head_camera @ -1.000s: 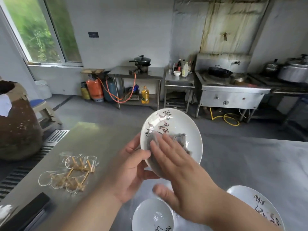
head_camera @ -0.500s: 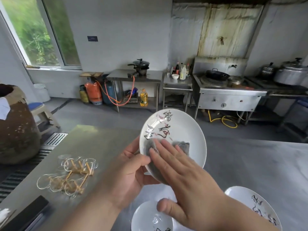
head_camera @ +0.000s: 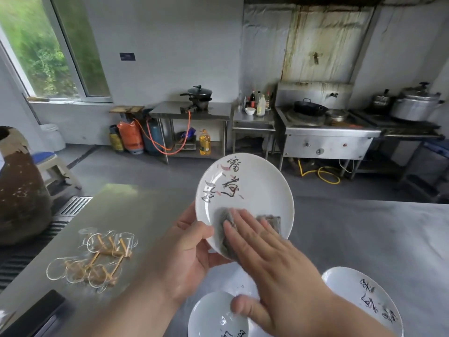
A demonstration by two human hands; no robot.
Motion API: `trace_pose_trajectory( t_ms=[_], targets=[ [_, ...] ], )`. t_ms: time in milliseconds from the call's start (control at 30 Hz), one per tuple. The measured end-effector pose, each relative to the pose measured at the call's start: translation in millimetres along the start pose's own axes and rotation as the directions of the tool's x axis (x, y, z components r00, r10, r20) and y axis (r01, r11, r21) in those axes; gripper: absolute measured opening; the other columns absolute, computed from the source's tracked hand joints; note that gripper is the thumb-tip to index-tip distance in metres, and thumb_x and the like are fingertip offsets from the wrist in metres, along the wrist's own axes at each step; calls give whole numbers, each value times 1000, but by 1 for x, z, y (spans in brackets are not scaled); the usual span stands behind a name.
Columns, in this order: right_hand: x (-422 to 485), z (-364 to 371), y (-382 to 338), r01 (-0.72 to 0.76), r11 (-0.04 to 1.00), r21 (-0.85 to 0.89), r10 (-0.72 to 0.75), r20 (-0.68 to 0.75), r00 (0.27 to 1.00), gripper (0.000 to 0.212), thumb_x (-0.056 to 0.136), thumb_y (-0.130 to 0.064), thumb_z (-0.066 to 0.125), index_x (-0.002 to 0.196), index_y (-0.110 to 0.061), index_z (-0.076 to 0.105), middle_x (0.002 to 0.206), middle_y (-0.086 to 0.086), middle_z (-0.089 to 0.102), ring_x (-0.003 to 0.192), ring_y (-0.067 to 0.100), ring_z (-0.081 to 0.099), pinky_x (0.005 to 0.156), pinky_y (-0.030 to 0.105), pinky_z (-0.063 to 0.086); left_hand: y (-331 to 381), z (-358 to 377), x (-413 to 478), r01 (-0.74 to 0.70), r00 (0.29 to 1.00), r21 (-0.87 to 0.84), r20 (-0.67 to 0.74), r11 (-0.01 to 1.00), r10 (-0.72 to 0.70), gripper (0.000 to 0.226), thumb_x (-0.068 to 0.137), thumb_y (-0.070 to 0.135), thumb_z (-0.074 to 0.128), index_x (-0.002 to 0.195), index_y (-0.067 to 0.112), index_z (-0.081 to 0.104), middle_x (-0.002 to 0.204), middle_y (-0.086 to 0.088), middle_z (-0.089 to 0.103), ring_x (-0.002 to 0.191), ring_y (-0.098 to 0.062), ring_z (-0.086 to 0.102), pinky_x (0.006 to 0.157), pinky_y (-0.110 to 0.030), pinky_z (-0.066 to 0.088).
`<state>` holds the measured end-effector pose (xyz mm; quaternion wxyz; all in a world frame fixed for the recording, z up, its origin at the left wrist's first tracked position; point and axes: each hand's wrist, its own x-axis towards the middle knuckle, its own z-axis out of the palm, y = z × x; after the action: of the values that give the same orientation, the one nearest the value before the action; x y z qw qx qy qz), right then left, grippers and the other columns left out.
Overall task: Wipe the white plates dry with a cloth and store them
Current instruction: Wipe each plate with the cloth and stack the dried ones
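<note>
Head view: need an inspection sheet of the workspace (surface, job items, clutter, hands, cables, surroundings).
Surface: steel table, with plates and clutter on it.
Job's things: held plate, tilted, brush lettering on its face; grey cloth on its lower part; near plate and right plate lie on the table.
Clutter: clear rings with wooden sticks; dark flat object at the near left edge.
Hands: left hand grips the held plate's rim; right hand presses the cloth with flat fingers.
Cables: orange hose by the gas cylinder; yellow hose coiled on the floor.
Surroundings: stove with wok; window; brown jar.
</note>
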<state>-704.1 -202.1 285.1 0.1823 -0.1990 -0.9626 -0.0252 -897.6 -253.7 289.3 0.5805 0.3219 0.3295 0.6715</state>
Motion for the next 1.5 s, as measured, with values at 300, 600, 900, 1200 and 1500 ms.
trace_pose_trajectory(
  t_ms=[300,600,900,1200,1500],
  targets=[
    [13,-19,22,-188,981,-44,186,-43,982,100,96,-79,5,165,-7,7,175,11,0,162,29,-3,130,51,13,-6,11,8,-18,999,-28,32,999,19,55,84,4,52,135,17,68,132,-21,70,109,-37,72,73,-53,63],
    [0,-26,53,-330,919,-216,351,68,934,107,86,-84,-14,163,-10,-10,173,8,-14,158,30,-22,130,52,2,-23,5,6,-3,1000,-22,-4,1000,3,53,84,4,52,132,20,70,134,-19,68,115,-41,68,84,-67,58],
    [-22,19,7,-391,920,40,392,-24,920,109,97,-82,12,153,6,42,161,18,41,152,45,29,121,54,29,-20,17,25,2,996,-49,-88,999,-7,58,76,5,52,127,24,73,131,-17,72,112,-41,71,87,-65,59],
    [24,-22,87,-204,971,-123,208,21,978,106,90,-86,2,166,-13,-4,174,3,-17,159,28,-20,129,55,7,-23,22,25,108,992,180,46,978,-117,60,75,3,50,128,20,72,111,-26,70,95,-39,63,72,-57,61],
    [34,-27,91,-177,971,-163,172,-43,984,104,91,-82,-1,166,-10,-1,174,7,-9,161,27,-14,129,54,8,-24,19,22,109,993,174,25,979,-115,58,75,4,52,127,19,73,117,-28,69,96,-39,62,70,-56,61]
  ],
)
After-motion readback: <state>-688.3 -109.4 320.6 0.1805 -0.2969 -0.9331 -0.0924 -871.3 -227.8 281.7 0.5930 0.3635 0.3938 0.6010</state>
